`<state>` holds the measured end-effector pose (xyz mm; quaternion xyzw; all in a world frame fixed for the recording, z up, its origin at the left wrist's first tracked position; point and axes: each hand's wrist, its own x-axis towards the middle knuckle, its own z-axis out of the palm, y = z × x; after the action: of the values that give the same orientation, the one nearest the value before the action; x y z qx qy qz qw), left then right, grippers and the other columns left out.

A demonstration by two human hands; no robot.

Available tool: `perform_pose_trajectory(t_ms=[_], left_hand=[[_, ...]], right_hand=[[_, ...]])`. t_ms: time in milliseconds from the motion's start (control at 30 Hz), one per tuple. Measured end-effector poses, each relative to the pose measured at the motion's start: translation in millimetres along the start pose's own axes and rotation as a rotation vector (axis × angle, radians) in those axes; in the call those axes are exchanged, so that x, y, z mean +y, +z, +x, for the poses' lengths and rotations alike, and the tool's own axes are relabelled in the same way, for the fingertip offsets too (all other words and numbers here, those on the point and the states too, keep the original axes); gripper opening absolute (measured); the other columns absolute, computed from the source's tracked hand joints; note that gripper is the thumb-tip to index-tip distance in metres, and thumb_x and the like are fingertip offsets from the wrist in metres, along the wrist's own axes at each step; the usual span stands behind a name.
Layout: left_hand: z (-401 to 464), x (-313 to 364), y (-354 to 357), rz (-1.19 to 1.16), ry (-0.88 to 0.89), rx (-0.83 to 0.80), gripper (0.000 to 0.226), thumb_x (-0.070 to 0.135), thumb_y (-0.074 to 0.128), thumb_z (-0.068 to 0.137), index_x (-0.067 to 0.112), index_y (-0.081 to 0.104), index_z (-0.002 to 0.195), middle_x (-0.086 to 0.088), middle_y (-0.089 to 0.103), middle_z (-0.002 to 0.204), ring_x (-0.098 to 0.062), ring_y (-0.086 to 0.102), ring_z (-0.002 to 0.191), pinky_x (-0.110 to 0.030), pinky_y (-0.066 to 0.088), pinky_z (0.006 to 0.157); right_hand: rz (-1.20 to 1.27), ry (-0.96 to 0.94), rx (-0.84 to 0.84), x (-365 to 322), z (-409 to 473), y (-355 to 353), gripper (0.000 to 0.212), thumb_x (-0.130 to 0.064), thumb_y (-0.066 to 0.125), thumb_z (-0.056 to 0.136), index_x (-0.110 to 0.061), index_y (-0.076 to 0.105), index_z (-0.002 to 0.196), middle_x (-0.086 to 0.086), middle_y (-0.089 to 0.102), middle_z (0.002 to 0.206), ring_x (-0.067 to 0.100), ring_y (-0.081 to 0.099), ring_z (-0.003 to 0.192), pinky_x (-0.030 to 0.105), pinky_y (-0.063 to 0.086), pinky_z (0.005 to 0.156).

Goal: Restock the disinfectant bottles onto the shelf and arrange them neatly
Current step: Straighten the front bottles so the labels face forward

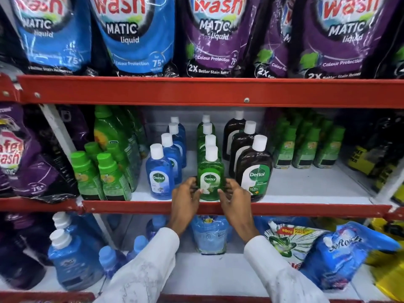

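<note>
I see my left hand (185, 199) and right hand (234, 200) both cupping the green bottle (210, 178), upright at the front edge of the white middle shelf (310, 184). Blue bottle (160, 173) just left of it, brown bottle (254, 169) just right. Red shelf rail (284, 209) directly below it; detergent pouches (209, 33) on the tier above.

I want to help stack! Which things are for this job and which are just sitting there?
For the job: green Dettol bottle in both hands, blue Dettol bottles, brown Dettol bottles.
Just there: detergent pouches, green-capped bottles, Softouch pouch.
</note>
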<state>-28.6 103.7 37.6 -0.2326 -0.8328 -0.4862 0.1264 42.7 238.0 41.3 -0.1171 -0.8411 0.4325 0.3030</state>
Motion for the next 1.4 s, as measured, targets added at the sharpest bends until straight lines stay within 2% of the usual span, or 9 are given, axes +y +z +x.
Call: perform_pose_trajectory(t_ms=[267,367,500,600,700,800,933,1133,1400], left_hand=[[-1,-2,0,-0.042,0.006,-0.02,0.028,0.008,0.071,0.086,0.011,0.065,0.113,-0.004,0.075,0.105,-0.013,0.07,0.091,-0.02,0.055,0.083],[-9,-1,-8,-0.077,0.012,-0.011,0.037,0.009,0.072,0.085,0.012,0.063,0.121,-0.002,0.073,0.113,-0.012,0.069,0.1,-0.027,0.055,0.092],[-31,-13,-39,-0.162,-0.01,0.317,0.025,0.005,0.069,0.084,0.021,0.071,0.103,0.002,0.075,0.099,-0.006,0.07,0.088,-0.028,0.058,0.082],[-29,-27,-69,-0.165,-0.045,0.527,0.025,0.003,0.068,0.083,0.02,0.066,0.102,-0.001,0.07,0.098,-0.009,0.068,0.087,-0.031,0.057,0.082],[-12,-52,-85,-0.084,-0.141,0.332,0.045,0.008,0.066,0.083,0.014,0.053,0.126,-0.009,0.066,0.122,-0.018,0.066,0.106,-0.038,0.054,0.095],[3,-69,-86,0.004,-0.154,0.144,0.043,0.02,0.064,0.082,0.018,0.051,0.123,-0.009,0.071,0.118,-0.022,0.068,0.106,-0.045,0.056,0.092],[6,-65,-90,-0.03,-0.113,0.113,0.033,0.001,0.068,0.083,0.012,0.063,0.113,-0.002,0.075,0.1,-0.01,0.071,0.088,-0.023,0.058,0.08],[5,-67,-86,-0.079,-0.063,0.09,0.033,0.005,0.072,0.083,0.011,0.064,0.114,-0.003,0.076,0.104,-0.006,0.071,0.088,-0.015,0.056,0.081],[5,-65,-87,-0.083,-0.072,0.074,0.034,0.006,0.072,0.084,0.007,0.064,0.116,-0.008,0.075,0.107,-0.005,0.069,0.085,0.0,0.047,0.072]], right_hand=[[0.006,-0.002,0.041,2,0,3,0.033,-0.002,0.065,0.091,-0.001,0.064,0.124,0.01,0.076,0.107,0.004,0.064,0.087,-0.009,0.038,0.073],[0.029,0.008,0.152,2,-4,4,0.034,-0.009,0.07,0.089,-0.005,0.066,0.123,0.008,0.077,0.107,0.008,0.069,0.087,0.006,0.05,0.082],[0.11,-0.126,0.359,-14,-18,16,0.021,-0.007,0.074,0.084,-0.016,0.071,0.103,0.001,0.073,0.092,0.008,0.068,0.075,0.021,0.057,0.074],[0.1,-0.206,0.194,-34,-20,50,0.026,-0.005,0.072,0.084,-0.015,0.072,0.108,0.001,0.073,0.094,0.006,0.067,0.074,0.012,0.051,0.079],[0.086,-0.172,0.004,-46,-11,87,0.036,-0.01,0.067,0.088,-0.011,0.065,0.124,0.007,0.076,0.101,0.017,0.072,0.087,0.029,0.056,0.089],[0.054,-0.128,-0.077,-51,0,107,0.036,-0.009,0.065,0.089,-0.007,0.063,0.125,0.013,0.077,0.106,0.025,0.074,0.093,0.031,0.056,0.089],[-0.016,-0.101,-0.108,-47,6,113,0.033,-0.014,0.066,0.092,-0.007,0.064,0.124,0.011,0.077,0.108,0.021,0.074,0.092,0.013,0.048,0.078],[-0.036,-0.08,-0.071,-42,5,109,0.026,-0.014,0.061,0.093,-0.01,0.065,0.119,0.007,0.078,0.104,0.02,0.074,0.092,0.031,0.057,0.086],[-0.024,-0.058,-0.067,-50,3,108,0.026,-0.013,0.062,0.094,-0.008,0.066,0.119,0.007,0.078,0.105,0.019,0.073,0.092,0.036,0.059,0.088]])
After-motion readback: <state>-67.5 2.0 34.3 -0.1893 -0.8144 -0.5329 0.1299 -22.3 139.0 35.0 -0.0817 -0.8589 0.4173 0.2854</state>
